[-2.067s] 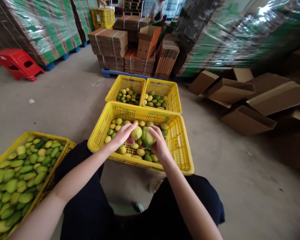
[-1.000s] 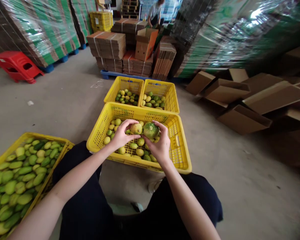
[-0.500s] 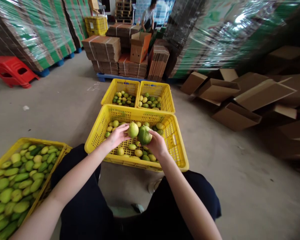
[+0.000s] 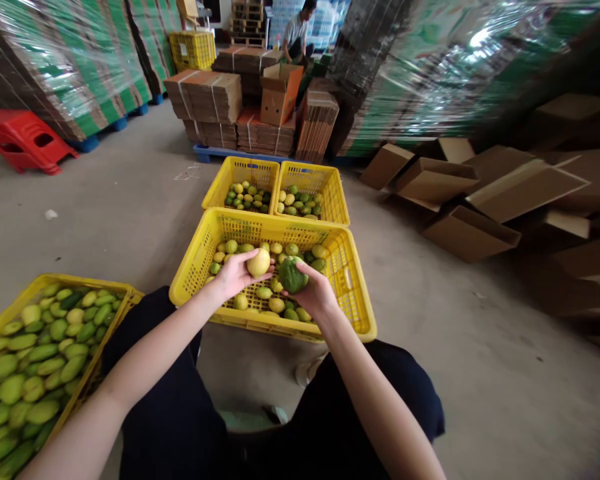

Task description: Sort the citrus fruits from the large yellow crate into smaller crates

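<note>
Inspection, seemingly: left hand (image 4: 234,275) clasps yellow fruit (image 4: 259,263), right hand (image 4: 318,289) clasps green fruit (image 4: 293,275), above crate (image 4: 362,290); next move probably needs one looser grip.

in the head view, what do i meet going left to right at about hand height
Left crate, left hand, yellow fruit, green fruit, right hand, cartons.
</note>
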Demonstrator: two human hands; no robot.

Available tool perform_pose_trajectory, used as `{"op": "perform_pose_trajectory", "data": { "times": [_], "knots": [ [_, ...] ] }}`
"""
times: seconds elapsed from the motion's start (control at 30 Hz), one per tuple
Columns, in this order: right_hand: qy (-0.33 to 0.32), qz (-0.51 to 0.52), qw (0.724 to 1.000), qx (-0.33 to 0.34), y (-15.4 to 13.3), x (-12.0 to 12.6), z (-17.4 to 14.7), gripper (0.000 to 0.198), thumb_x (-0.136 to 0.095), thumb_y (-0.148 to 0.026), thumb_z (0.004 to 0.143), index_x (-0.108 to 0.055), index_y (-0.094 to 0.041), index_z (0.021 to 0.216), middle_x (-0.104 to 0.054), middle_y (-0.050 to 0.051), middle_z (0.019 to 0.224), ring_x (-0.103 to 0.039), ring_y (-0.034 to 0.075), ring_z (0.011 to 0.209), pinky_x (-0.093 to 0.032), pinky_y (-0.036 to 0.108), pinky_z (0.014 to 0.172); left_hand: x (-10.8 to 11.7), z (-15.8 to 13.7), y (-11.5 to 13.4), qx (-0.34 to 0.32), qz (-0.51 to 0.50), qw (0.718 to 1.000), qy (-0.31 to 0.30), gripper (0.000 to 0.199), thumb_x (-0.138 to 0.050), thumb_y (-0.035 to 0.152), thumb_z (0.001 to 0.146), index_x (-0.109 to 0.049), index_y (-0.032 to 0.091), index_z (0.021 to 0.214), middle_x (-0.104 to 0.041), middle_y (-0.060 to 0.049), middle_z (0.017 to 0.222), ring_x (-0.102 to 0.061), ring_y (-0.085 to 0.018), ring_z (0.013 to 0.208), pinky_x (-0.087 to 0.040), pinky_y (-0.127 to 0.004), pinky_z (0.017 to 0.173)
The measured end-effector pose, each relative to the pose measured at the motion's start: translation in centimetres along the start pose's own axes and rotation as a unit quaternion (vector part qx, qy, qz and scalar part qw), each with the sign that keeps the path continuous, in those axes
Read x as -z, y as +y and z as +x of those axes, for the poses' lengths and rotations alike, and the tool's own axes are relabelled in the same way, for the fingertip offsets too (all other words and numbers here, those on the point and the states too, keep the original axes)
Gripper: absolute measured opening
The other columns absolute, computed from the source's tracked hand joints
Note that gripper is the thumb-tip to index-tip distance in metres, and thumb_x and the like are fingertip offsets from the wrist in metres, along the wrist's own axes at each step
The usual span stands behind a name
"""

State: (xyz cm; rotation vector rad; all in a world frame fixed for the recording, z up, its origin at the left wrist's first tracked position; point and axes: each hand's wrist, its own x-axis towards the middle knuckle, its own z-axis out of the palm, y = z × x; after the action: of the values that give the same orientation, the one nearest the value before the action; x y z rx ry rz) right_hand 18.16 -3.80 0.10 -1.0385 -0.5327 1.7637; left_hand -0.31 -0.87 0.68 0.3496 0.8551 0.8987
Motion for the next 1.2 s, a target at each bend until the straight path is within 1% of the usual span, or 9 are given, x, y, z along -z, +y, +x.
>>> {"op": "perform_pose_trajectory", "data": {
  "times": [0.17,0.4,0.57,0.67,0.77,0.9,1.0,1.07,1.2],
  "knots": [
    [0.017,0.048,0.997,-0.055,0.0,0.0,-0.2,0.018,-0.063,-0.035,0.075,-0.065,-0.019,0.082,-0.069,0.004,0.067,-0.071,0.024,0.07,-0.055,0.031,0.053,-0.5,-0.4,0.4,0.013,-0.033,0.999,0.022,0.022,-0.046,0.021,0.094,-0.065,0.01,0.096,-0.072,-0.013,0.084,-0.074,-0.024,0.083,-0.061,-0.042,0.087],
    [0.086,0.081,0.993,-0.015,-0.1,-0.3,-0.3,0.017,-0.063,-0.038,0.079,-0.065,-0.022,0.076,-0.068,0.001,0.064,-0.068,0.02,0.062,-0.06,0.033,0.06,-0.5,-0.5,0.4,0.019,-0.028,0.999,0.011,0.029,-0.043,0.024,0.095,-0.066,0.007,0.097,-0.07,-0.013,0.076,-0.068,-0.019,0.064,-0.061,-0.03,0.062],
    [0.041,0.072,0.996,-0.039,-0.1,-0.2,-0.3,0.019,-0.064,-0.039,0.082,-0.065,-0.02,0.079,-0.072,0.005,0.071,-0.071,0.024,0.071,-0.059,0.034,0.059,0.1,-0.1,0.2,0.006,-0.002,1.0,0.002,0.026,-0.044,0.024,0.091,-0.066,0.011,0.083,-0.067,-0.011,0.065,-0.063,-0.017,0.053,-0.054,-0.026,0.049],
    [0.019,0.07,0.996,-0.058,0.0,-0.1,-0.2,0.025,-0.062,-0.043,0.084,-0.067,-0.019,0.085,-0.073,0.007,0.072,-0.073,0.026,0.072,-0.056,0.032,0.051,0.2,0.0,0.2,0.01,0.0,1.0,-0.004,0.027,-0.045,0.026,0.091,-0.067,0.01,0.083,-0.068,-0.012,0.066,-0.063,-0.017,0.052,-0.052,-0.025,0.046],
    [0.038,0.09,0.991,-0.09,0.0,-0.1,-0.1,0.029,-0.056,-0.045,0.088,-0.067,-0.018,0.087,-0.072,0.008,0.068,-0.07,0.024,0.063,-0.05,0.028,0.044,0.2,-0.1,0.2,0.018,-0.016,1.0,0.005,0.032,-0.044,0.028,0.095,-0.067,0.009,0.087,-0.07,-0.013,0.071,-0.065,-0.018,0.054,-0.051,-0.024,0.044],
    [0.07,0.121,0.987,-0.077,-0.2,-0.5,-0.4,0.03,-0.056,-0.047,0.089,-0.066,-0.019,0.086,-0.073,0.006,0.069,-0.067,0.02,0.055,-0.053,0.029,0.046,0.1,0.1,0.2,0.014,-0.055,0.998,0.015,0.032,-0.042,0.028,0.1,-0.067,0.009,0.093,-0.07,-0.011,0.076,-0.068,-0.016,0.06,-0.05,-0.019,0.041],
    [0.066,0.12,0.989,-0.055,-0.2,-0.6,-0.6,0.019,-0.062,-0.038,0.085,-0.066,-0.02,0.09,-0.074,0.004,0.073,-0.068,0.019,0.056,-0.056,0.028,0.05,0.3,0.6,0.2,0.011,-0.074,0.996,0.038,0.031,-0.045,0.034,0.101,-0.065,0.01,0.096,-0.068,-0.008,0.074,-0.067,-0.015,0.061,-0.055,-0.02,0.048],
    [0.058,0.112,0.991,-0.051,-0.1,-0.6,-0.5,0.016,-0.063,-0.032,0.083,-0.066,-0.02,0.093,-0.074,0.004,0.072,-0.066,0.017,0.053,-0.054,0.025,0.046,0.5,1.0,0.2,0.0,-0.079,0.995,0.063,0.027,-0.052,0.035,0.099,-0.064,0.012,0.094,-0.066,-0.007,0.073,-0.067,-0.015,0.062,-0.058,-0.022,0.052],
    [0.051,0.118,0.99,-0.064,0.1,-0.3,-0.2,0.021,-0.059,-0.037,0.084,-0.066,-0.019,0.092,-0.074,0.007,0.072,-0.062,0.017,0.047,-0.05,0.024,0.039,1.2,1.9,0.1,-0.028,-0.08,0.994,0.075,0.003,-0.062,0.015,0.089,-0.059,0.014,0.087,-0.066,-0.004,0.074,-0.067,-0.012,0.063,-0.057,-0.018,0.056]
  ]
}}
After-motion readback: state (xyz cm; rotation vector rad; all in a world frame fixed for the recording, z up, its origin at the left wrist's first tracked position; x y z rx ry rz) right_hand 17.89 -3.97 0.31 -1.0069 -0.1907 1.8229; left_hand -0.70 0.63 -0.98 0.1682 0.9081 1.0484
